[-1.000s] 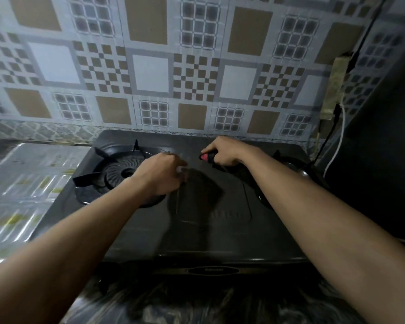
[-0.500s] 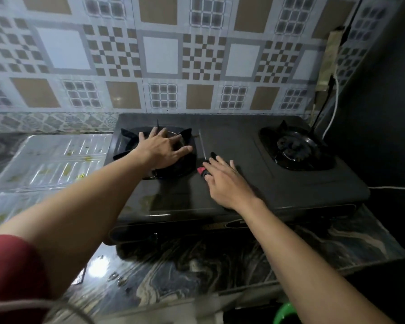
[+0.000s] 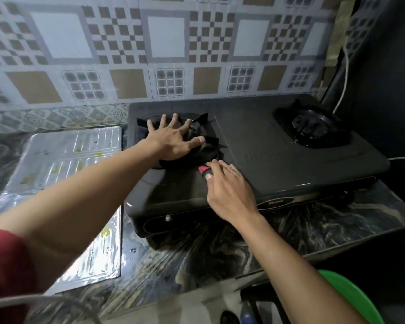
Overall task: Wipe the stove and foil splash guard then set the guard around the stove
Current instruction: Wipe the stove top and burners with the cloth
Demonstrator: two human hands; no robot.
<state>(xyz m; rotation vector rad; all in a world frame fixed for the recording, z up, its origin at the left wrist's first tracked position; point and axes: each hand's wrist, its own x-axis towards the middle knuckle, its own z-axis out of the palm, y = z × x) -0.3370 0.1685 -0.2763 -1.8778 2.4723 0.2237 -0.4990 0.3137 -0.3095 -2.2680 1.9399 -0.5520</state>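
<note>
The black two-burner stove (image 3: 278,160) sits on a dark marbled counter (image 3: 220,253). My left hand (image 3: 171,141) lies flat with fingers spread on the left burner grate (image 3: 201,118). My right hand (image 3: 229,190) presses a dark cloth with a red patch (image 3: 203,170) onto the stove top just in front of that burner; most of the cloth is hidden under the hand. The foil splash guard (image 3: 63,160) lies flat on the counter left of the stove, with yellowish stains on it.
The right burner (image 3: 313,127) is uncovered. A patterned tile wall (image 3: 164,43) stands right behind the stove. A white cable (image 3: 344,73) hangs at the right corner beside a dark wall. A green stool (image 3: 351,298) is below the counter edge.
My right hand has drawn the cloth from the back middle of the stove toward the front. My left hand has opened and spread over the left burner. The view has pulled back.
</note>
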